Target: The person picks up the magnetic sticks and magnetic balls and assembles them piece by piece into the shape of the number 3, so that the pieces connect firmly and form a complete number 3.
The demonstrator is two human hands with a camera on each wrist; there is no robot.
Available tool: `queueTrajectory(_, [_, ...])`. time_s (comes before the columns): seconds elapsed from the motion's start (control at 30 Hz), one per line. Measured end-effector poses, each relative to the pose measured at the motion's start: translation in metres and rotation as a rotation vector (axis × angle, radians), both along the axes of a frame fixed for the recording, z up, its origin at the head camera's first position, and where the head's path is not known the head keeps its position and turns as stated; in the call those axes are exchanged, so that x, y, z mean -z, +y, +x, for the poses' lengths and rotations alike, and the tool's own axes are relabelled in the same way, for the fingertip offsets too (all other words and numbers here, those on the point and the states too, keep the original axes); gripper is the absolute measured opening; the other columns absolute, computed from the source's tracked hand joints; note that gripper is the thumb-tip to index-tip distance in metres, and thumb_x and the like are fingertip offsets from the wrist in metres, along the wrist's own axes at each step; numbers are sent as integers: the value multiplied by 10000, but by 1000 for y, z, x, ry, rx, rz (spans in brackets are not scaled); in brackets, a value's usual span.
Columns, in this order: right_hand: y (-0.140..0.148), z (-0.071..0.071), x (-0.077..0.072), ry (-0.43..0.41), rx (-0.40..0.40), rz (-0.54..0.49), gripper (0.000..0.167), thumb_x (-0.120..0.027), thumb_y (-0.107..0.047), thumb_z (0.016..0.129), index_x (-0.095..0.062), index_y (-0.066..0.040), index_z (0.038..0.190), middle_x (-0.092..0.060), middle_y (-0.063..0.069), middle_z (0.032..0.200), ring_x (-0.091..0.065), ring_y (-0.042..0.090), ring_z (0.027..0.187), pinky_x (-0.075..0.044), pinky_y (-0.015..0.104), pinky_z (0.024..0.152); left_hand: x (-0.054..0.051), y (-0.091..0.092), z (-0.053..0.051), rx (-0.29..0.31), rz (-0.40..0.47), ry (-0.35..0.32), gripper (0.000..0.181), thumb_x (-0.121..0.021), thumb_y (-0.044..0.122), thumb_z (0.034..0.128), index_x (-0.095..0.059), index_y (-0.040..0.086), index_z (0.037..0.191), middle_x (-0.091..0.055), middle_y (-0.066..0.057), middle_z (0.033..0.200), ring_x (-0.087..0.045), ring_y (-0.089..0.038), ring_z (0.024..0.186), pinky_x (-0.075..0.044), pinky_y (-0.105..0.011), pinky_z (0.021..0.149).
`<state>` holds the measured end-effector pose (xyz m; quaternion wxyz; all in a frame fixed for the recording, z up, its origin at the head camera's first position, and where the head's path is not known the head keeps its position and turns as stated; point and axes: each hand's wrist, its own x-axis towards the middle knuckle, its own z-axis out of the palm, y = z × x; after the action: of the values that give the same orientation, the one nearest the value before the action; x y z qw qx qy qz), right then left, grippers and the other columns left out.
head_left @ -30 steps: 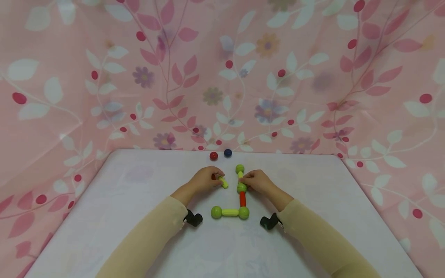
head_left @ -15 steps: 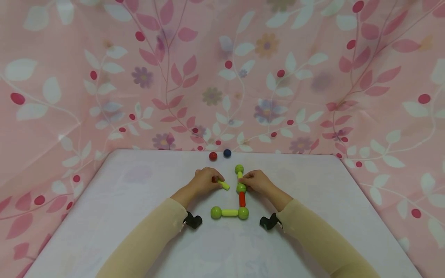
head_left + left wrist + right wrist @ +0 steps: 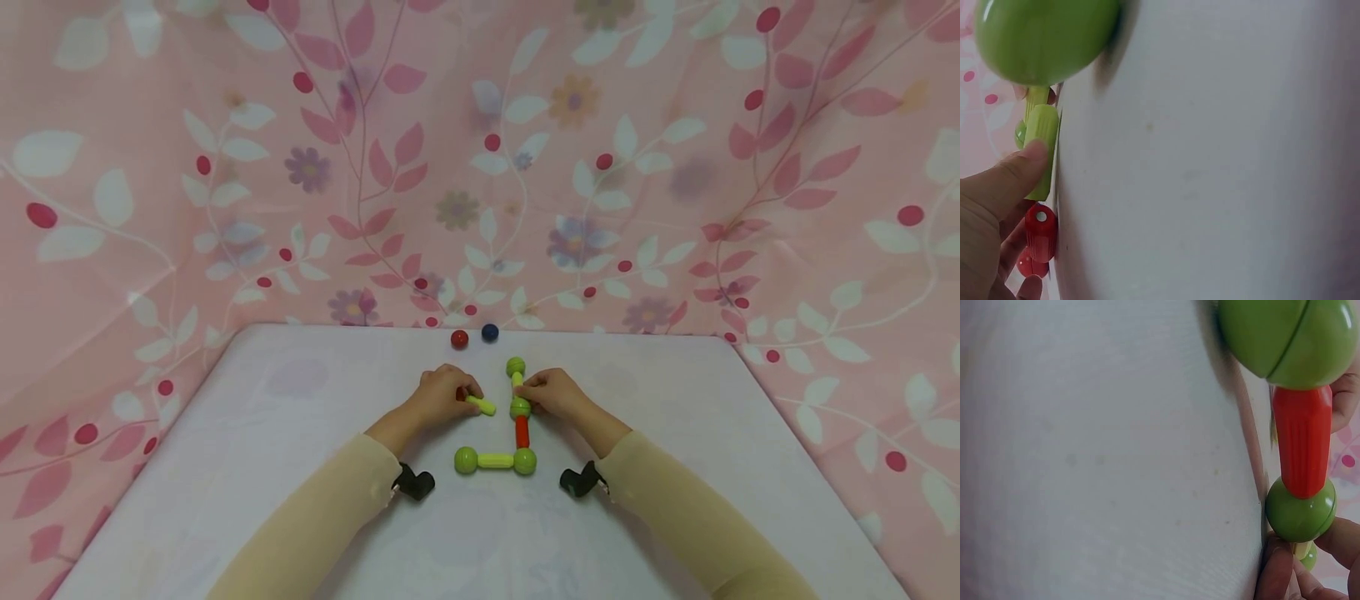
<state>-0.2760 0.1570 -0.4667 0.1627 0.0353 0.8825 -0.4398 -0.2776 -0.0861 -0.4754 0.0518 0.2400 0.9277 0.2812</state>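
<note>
My left hand (image 3: 441, 398) pinches a yellow-green rod (image 3: 1042, 128) between thumb and fingers, its free end pointing toward the joined pieces. Behind that rod, among the same hand's fingers, is a red rod (image 3: 1041, 236) with a pale dot on its end. My right hand (image 3: 558, 395) holds the joined rods and balls at the upper yellow-green rod, by the middle green ball (image 3: 1301, 509). Above it sits the far green ball (image 3: 515, 367); below, a red rod (image 3: 522, 432) leads to the corner green ball (image 3: 525, 461). A yellow-green rod (image 3: 496, 461) joins that corner to the left green ball (image 3: 466, 460).
A red ball (image 3: 460, 339) and a dark blue ball (image 3: 490, 332) lie near the far edge of the white table (image 3: 645, 367). A pink floral cloth (image 3: 540, 167) hangs behind it. Black wrist cameras sit at both cuffs.
The yellow-green rod in my left hand has turned so that its free end points more to the right. The left hand has shifted slightly; the right hand keeps its hold.
</note>
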Motion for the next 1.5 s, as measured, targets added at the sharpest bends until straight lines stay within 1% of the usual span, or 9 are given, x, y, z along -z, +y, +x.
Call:
queueTrajectory(0.13, [-1,0,1,-6,8,-4,316,-741,-304,923,-716,-14,1045,-669,52,894,-596,158,728,-521,256,677,-1,-1,3,-12,30,-21,147,-798,303,871,-753,267,1006,-611,116,920,-502,-147,1045,-320,-436,951])
queueTrajectory(0.27, [-1,0,2,-5,5,-9,320,-741,-307,922,-714,-15,1049,-676,53,907,-602,155,736,-524,256,683,-7,-2,5,-31,86,-47,149,-786,284,883,-740,258,1022,-622,111,928,-533,-134,944,-398,-372,917])
queueTrajectory(0.4, [0,0,3,-8,9,-10,321,-740,-309,923,-710,-18,1057,-678,55,918,-607,156,745,-524,257,695,-16,-2,5,-51,159,-87,139,-774,261,896,-726,220,1020,-656,89,919,-586,-134,848,-495,-313,794])
queueTrajectory(0.6, [0,-1,2,-13,22,-37,328,-742,-278,923,-696,-2,1093,-682,67,924,-611,160,755,-537,266,707,-26,1,0,-113,213,-133,164,-770,266,901,-715,184,1032,-676,23,930,-633,-144,744,-524,-275,635])
queueTrajectory(0.77, [-1,0,-1,-9,37,-42,362,-750,-268,917,-674,3,1145,-681,76,923,-608,157,744,-535,258,699,-33,7,-12,-179,223,-111,179,-772,290,897,-723,181,1031,-681,24,1027,-624,-149,867,-533,-280,732])
queueTrajectory(0.9, [-1,0,-1,-15,39,-45,384,-751,-267,916,-663,3,1174,-677,85,942,-608,156,744,-533,256,702,-38,13,-21,-227,236,-132,197,-760,310,906,-728,173,1044,-686,25,1055,-625,-174,939,-532,-310,821])
queueTrajectory(1.03, [0,0,-1,-18,29,-70,383,-742,-250,923,-658,12,1189,-682,94,966,-616,159,757,-543,266,718,-41,19,-28,-244,249,-152,207,-758,308,909,-738,167,1059,-692,15,1079,-631,-185,968,-535,-330,839])
queueTrajectory(1.27, [-2,2,-3,-21,59,-144,361,-723,-188,932,-644,30,1209,-699,117,1008,-628,154,771,-548,270,720,-31,28,-39,-254,255,-165,197,-748,294,919,-741,160,1064,-682,8,1095,-626,-183,1001,-520,-344,868])
queueTrajectory(1.5, [-4,3,-3,-14,92,-181,359,-725,-158,924,-632,32,1214,-698,127,1016,-620,159,785,-538,273,717,-23,36,-39,-313,262,-165,172,-763,247,907,-729,135,1034,-699,-14,1059,-615,-211,1005,-489,-374,906])
